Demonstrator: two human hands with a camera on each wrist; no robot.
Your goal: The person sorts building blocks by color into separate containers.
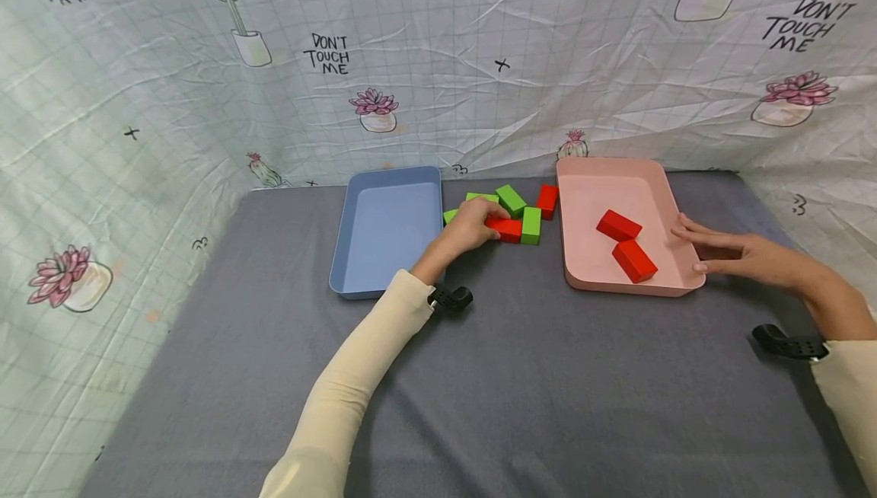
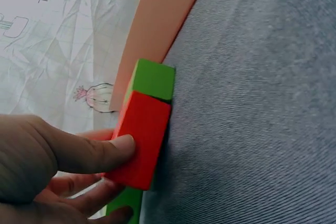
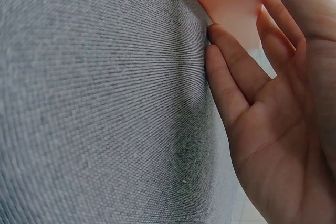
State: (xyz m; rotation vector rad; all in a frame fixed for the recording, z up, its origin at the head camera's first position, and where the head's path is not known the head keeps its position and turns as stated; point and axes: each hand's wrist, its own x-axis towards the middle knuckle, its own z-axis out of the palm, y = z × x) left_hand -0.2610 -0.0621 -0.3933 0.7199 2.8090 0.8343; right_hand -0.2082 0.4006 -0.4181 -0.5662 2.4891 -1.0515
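Note:
My left hand (image 1: 467,228) pinches a red block (image 1: 508,231) between thumb and fingers. In the left wrist view the thumb presses on the broad face of this red block (image 2: 142,140), and a green block (image 2: 155,81) stands against its far end. More green blocks (image 1: 510,199) and another red block (image 1: 547,201) lie around that hand. On the right, my right hand (image 1: 760,258) has its fingers extended at the right side of a pink tray (image 1: 630,286). Two red blocks (image 1: 634,261) lie inside the tray. The right wrist view shows the right hand's fingertips by the tray's wall (image 3: 231,3).
A blue tray (image 1: 390,231) stands left of the block cluster, under and behind the left forearm. Grey cloth (image 1: 521,391) covers the table. A patterned curtain (image 1: 438,49) hangs along the back and sides.

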